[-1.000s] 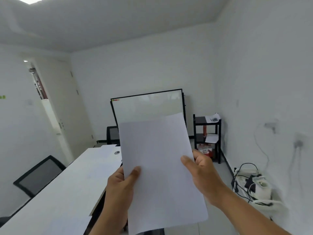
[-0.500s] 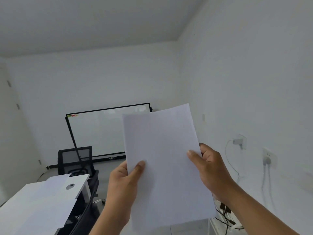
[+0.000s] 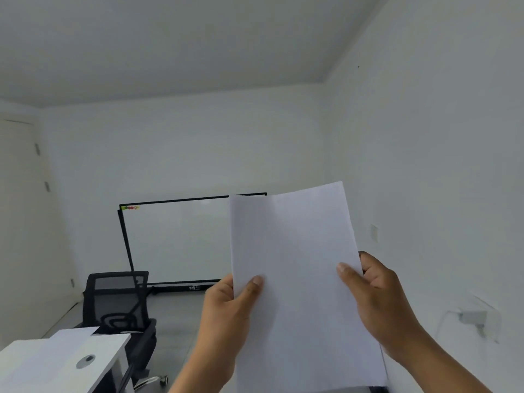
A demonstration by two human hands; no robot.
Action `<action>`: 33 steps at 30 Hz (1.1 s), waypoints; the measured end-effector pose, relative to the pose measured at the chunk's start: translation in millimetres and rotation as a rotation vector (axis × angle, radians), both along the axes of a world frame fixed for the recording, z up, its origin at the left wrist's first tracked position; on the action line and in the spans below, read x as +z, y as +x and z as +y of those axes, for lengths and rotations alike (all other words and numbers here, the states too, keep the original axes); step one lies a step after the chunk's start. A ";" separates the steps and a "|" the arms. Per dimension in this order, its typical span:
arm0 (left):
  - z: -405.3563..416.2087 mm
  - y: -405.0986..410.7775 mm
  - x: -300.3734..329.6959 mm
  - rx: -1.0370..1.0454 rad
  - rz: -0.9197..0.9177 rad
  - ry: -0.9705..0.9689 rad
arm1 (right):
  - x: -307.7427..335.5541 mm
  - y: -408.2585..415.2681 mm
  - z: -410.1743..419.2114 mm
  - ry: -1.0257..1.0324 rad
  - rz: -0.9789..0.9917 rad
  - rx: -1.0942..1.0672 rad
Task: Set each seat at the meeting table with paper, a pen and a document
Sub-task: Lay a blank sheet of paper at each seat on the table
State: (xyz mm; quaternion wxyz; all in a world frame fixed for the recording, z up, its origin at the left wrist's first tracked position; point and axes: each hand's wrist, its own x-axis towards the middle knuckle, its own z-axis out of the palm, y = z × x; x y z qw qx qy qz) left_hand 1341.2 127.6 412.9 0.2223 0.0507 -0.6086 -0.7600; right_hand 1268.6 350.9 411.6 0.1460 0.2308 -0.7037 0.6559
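Note:
I hold a stack of blank white paper (image 3: pixel 297 279) upright in front of me, right of centre. My left hand (image 3: pixel 229 310) grips its left edge with the thumb on the front. My right hand (image 3: pixel 374 302) grips the right edge the same way. The far end of the white meeting table (image 3: pixel 37 367) shows at the lower left, with a sheet of paper (image 3: pixel 73 336) lying near its end. No pen is in sight.
A black mesh office chair (image 3: pixel 119 304) stands at the table's end. A black-framed whiteboard (image 3: pixel 175 242) leans against the far wall. A round grey cable grommet (image 3: pixel 85 361) sits in the tabletop. A wall socket with a plug (image 3: pixel 472 317) is on the right wall.
The view has swung up and to the right, so the table and the shelf slid out toward the lower left. Both hands kept their grip on the paper.

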 end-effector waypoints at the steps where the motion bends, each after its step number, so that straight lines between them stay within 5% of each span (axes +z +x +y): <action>1: -3.4 -11.9 4.7 0.002 -0.002 -0.007 | 1.0 -14.5 -3.3 0.002 0.002 -0.014; 33: -302.4 -613.0 9.0 0.212 -0.026 -0.123 | -3.9 -656.9 -326.4 -0.058 -0.003 0.139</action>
